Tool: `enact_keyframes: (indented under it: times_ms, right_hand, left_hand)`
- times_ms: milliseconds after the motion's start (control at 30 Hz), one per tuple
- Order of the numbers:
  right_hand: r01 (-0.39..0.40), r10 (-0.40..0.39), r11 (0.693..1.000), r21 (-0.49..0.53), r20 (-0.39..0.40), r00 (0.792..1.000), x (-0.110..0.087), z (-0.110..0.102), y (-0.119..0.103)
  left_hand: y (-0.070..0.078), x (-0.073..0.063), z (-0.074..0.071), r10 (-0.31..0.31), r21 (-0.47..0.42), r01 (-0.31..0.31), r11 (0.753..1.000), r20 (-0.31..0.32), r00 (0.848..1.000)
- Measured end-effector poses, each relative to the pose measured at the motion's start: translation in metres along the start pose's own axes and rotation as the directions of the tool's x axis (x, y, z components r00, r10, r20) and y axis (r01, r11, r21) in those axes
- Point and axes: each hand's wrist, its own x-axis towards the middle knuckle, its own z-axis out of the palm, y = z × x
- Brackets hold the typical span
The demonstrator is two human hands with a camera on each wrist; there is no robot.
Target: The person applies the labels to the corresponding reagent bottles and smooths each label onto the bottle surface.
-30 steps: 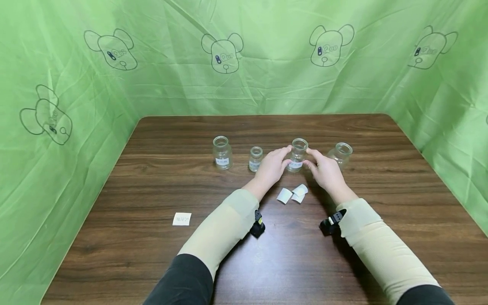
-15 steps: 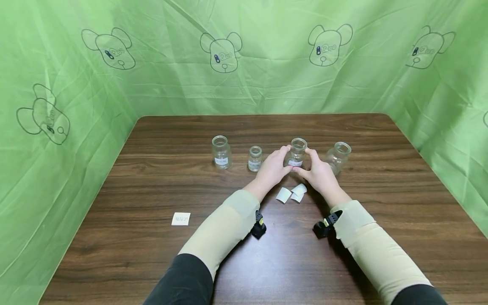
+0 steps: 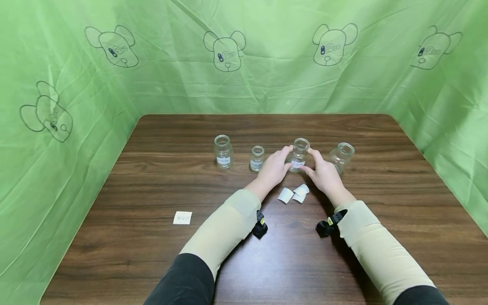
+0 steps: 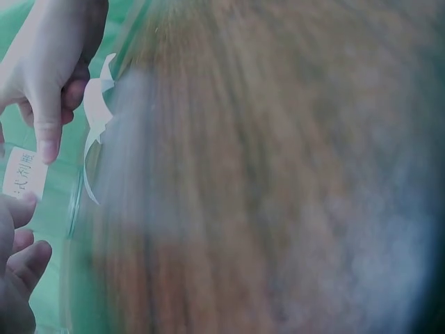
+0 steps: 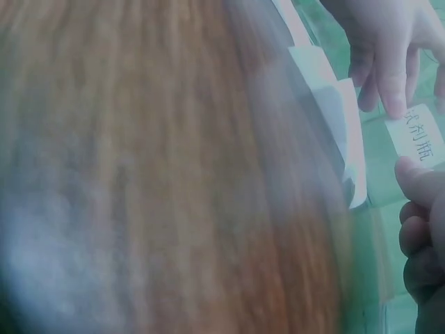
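Both hands are at a clear glass reagent bottle point(image 3: 300, 153) that stands upright on the table, its mouth uncovered. A white label point(image 3: 297, 164) with handwriting, shown larger as the label point(image 4: 25, 174) in the left wrist view, lies across its front. My left hand point(image 3: 272, 168) holds the bottle from the left, thumb tip at the label's edge. From the right, my right hand point(image 3: 327, 174) holds it with a finger at the shoulder and its thumb on the label's other end. In the right wrist view, the label point(image 5: 417, 136) lies flat between both thumbs.
Labelled glass bottles stand left of the hands, one larger point(image 3: 223, 153) and one small point(image 3: 257, 160). Another bottle point(image 3: 341, 156) is partly behind my right hand. Curled white paper pieces point(image 3: 286, 195) lie before the hands, and a written label point(image 3: 182, 217) lies nearer front left.
My right thumb moved in to meet the left thumb at the label's middle, then slid back right to its end. The left hand keeps its place at the bottle.
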Motion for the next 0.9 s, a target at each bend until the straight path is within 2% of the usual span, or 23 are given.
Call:
enact_keyframes:
  times_ms: [300, 367, 533, 600, 700, 900]
  right_hand:
    - [0.081, -0.083, 0.996, -0.032, -0.064, 0.994, -0.001, 0.001, 0.005]
    - [0.069, -0.071, 0.997, -0.026, -0.043, 0.997, 0.000, -0.001, 0.005]
    - [0.000, -0.001, 1.000, 0.005, 0.040, 0.999, 0.002, -0.011, 0.008]
    - [-0.014, 0.013, 1.000, 0.017, 0.061, 0.998, 0.003, -0.013, 0.009]
    - [-0.017, 0.015, 0.999, 0.035, 0.066, 0.998, 0.004, -0.014, 0.009]
    - [0.000, 0.000, 0.999, 0.041, 0.013, 1.000, 0.005, -0.012, 0.007]
  left_hand:
    - [-0.003, 0.000, 0.001, -0.010, -0.009, 0.010, 1.000, -0.013, 1.000]
    - [-0.004, -0.001, -0.001, -0.013, -0.022, 0.013, 1.000, 0.004, 1.000]
    - [-0.003, -0.002, -0.010, -0.023, -0.080, 0.031, 0.996, 0.102, 0.995]
    - [-0.002, -0.001, -0.013, -0.028, -0.097, 0.040, 0.994, 0.123, 0.992]
    - [0.000, 0.000, -0.015, -0.034, -0.095, 0.045, 0.995, 0.115, 0.993]
    - [0.001, -0.001, -0.013, -0.027, -0.032, 0.029, 0.999, 0.053, 0.998]
